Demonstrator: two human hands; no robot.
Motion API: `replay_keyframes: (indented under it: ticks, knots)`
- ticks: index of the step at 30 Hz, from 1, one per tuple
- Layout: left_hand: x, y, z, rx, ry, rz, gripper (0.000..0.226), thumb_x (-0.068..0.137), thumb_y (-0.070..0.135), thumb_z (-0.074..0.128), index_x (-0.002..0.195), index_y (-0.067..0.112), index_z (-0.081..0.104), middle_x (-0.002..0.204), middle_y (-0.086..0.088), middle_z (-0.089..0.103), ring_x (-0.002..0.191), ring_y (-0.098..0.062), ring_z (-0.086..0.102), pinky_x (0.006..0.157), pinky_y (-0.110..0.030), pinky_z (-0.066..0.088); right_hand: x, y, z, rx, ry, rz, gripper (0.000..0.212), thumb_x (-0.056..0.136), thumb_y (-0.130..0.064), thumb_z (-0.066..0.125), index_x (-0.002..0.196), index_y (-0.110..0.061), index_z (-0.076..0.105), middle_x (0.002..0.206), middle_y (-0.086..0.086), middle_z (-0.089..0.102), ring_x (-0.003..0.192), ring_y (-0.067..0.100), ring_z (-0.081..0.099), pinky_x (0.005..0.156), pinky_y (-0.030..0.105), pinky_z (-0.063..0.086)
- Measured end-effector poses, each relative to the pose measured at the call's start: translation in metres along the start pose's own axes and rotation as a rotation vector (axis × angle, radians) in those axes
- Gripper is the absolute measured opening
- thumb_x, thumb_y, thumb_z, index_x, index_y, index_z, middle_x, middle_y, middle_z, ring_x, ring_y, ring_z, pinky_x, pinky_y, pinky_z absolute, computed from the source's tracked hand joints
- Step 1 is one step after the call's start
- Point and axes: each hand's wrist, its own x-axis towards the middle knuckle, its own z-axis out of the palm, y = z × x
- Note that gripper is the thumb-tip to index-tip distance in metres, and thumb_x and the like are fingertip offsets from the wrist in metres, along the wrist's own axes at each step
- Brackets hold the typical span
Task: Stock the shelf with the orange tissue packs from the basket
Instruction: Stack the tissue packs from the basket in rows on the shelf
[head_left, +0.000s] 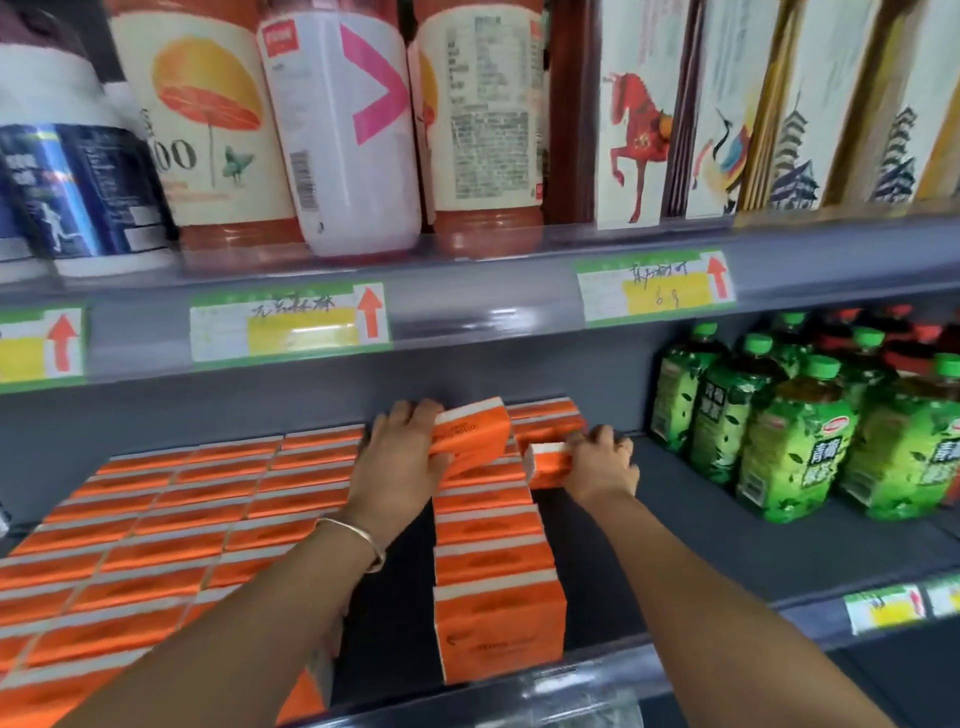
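The shelf (727, 545) is showing bare grey floor from the middle column of packs (493, 551) across to the green bottles (789, 441). A narrow dark gap is lying open between that column and the left block of orange tissue packs (182, 519). The price-tag rail (291, 322) of the shelf above is hanging over both hands.

The left hand (402, 457) is gripping a tilted pack (472, 434) above the column's far end, fingers curling behind the pack's left end and thumb pressing its near face. The right hand (602, 465) is holding a second pack (545, 467) just right of the column's far end, fingers wrapping its right end.
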Motion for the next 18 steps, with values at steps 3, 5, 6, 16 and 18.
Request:
replay_keyframes:
  ticks: [3,5,6,16,18]
  knots:
    - [0.009,-0.008,0.004,-0.029,0.016,0.013,0.045,0.086,0.023,0.063,0.128,0.015,0.048,0.121,-0.008,0.049,0.114,-0.028,0.046,0.095,-0.038,0.041,0.013,-0.011,0.01,0.044,0.006,-0.044,0.048,0.093,-0.008,0.041,0.137,-0.028,0.037,0.144,0.01,0.019,0.134,0.039,0.02,0.1,0.048,0.04]
    - [0.013,-0.013,0.007,-0.047,0.018,0.026,0.046,0.085,0.021,0.065,0.128,0.014,0.049,0.12,-0.009,0.049,0.113,-0.029,0.046,0.096,-0.038,0.041,0.015,-0.015,0.015,0.085,0.091,-0.03,0.05,0.091,-0.002,0.041,0.135,-0.024,0.035,0.143,0.012,0.019,0.132,0.04,0.022,0.095,0.046,0.044]
    - [0.014,-0.014,0.009,-0.053,0.019,0.032,0.046,0.085,0.021,0.065,0.127,0.014,0.049,0.12,-0.009,0.049,0.113,-0.028,0.047,0.096,-0.037,0.04,0.015,-0.016,0.018,0.069,0.141,-0.012,0.048,0.09,-0.001,0.042,0.133,-0.022,0.036,0.141,0.012,0.022,0.131,0.039,0.024,0.094,0.045,0.044]
    - [0.016,-0.009,0.013,-0.038,-0.027,0.065,0.042,0.089,0.012,0.057,0.13,0.018,0.047,0.123,-0.008,0.045,0.116,-0.025,0.043,0.099,-0.035,0.041,0.003,-0.02,0.003,0.025,0.207,-0.121,0.051,0.088,-0.021,0.054,0.136,-0.024,0.038,0.139,0.004,0.04,0.136,0.03,0.028,0.11,0.055,0.019]
    - [0.014,-0.006,0.011,-0.012,-0.009,0.056,0.041,0.09,0.009,0.054,0.129,0.017,0.048,0.123,-0.01,0.045,0.116,-0.026,0.042,0.097,-0.038,0.043,-0.006,-0.027,-0.011,0.185,0.252,-0.277,0.059,0.083,-0.022,0.057,0.139,-0.026,0.038,0.138,0.003,0.04,0.132,0.028,0.03,0.109,0.048,0.024]
